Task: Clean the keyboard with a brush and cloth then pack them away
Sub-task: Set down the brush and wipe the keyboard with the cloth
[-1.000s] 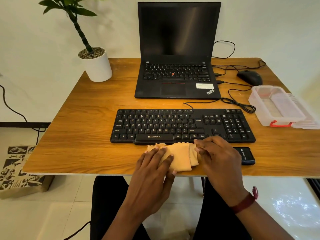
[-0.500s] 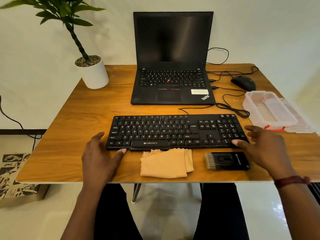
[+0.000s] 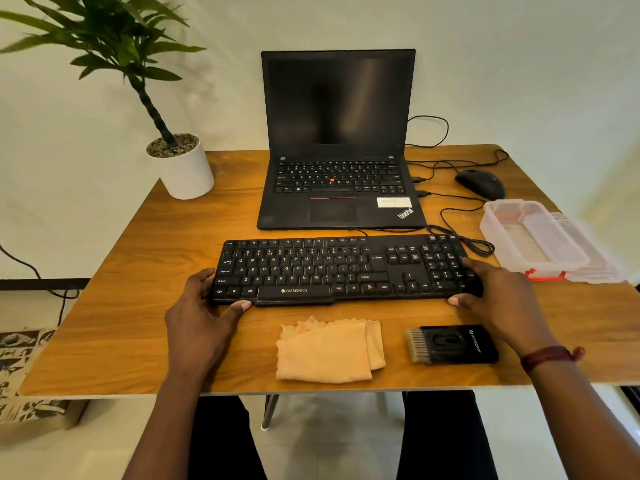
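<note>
While gripped, keyboard [image 3: 341,268] between fingers [image 3: 468,263].

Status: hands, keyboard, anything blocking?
Left hand, right hand gripping keyboard ends. Cloth, brush idle on table. Nothing blocking.

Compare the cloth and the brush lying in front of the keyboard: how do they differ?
The cloth is soft, peach-orange and folded, with a scalloped edge; the brush is a rigid black block with pale bristles at its left end. The cloth lies near the middle, the brush further right, close to the right hand. Both lie flat on the table, untouched.
</note>
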